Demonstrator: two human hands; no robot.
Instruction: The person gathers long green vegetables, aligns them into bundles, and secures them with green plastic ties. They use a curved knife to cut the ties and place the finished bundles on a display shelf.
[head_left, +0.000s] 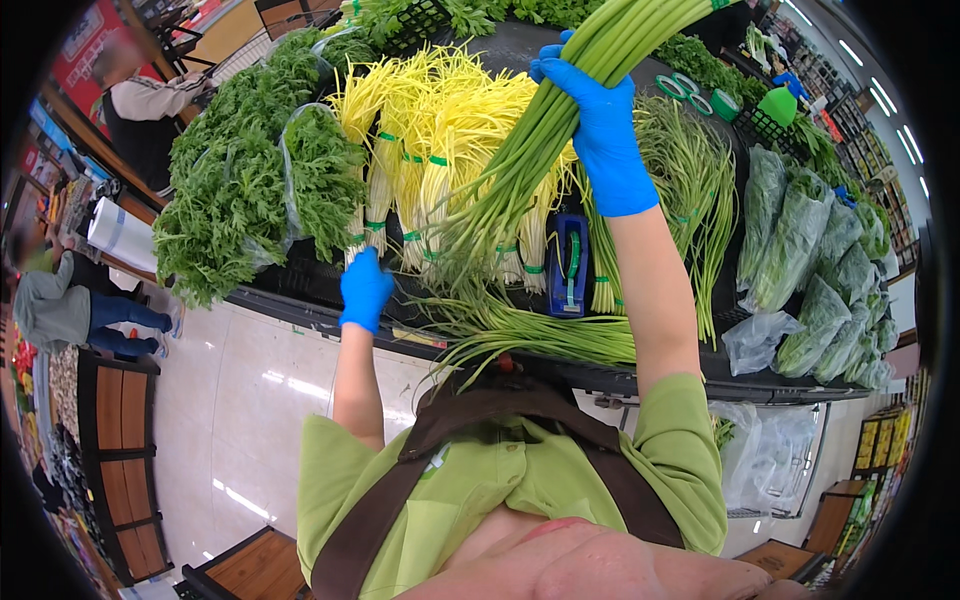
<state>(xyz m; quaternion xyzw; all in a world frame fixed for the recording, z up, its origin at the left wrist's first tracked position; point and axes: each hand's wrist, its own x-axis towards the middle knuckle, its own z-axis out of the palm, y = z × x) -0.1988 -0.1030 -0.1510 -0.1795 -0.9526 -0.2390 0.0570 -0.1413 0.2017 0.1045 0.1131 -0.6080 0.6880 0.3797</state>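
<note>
Both hands wear blue gloves. My right hand (600, 127) is closed around a bunch of long green garlic scapes (525, 161), raised over the display with the stems up to the right and the thin tips hanging down left. A green band circles its top end. My left hand (366, 289) is at the display's front edge, at the white base of banded yellow chives (450, 120); whether its fingers grip anything is hidden. A blue tape dispenser (568, 266) with green tape stands between the chives and other green stalks. More loose scapes (555, 330) lie along the front edge.
Leafy greens (255, 165) are heaped at the left, bagged vegetables (795, 232) at the right. Green tape rolls (684, 88) and a green spray bottle (780, 105) stand at the back. A wire cart (814, 457) is below right. Other people are at the far left.
</note>
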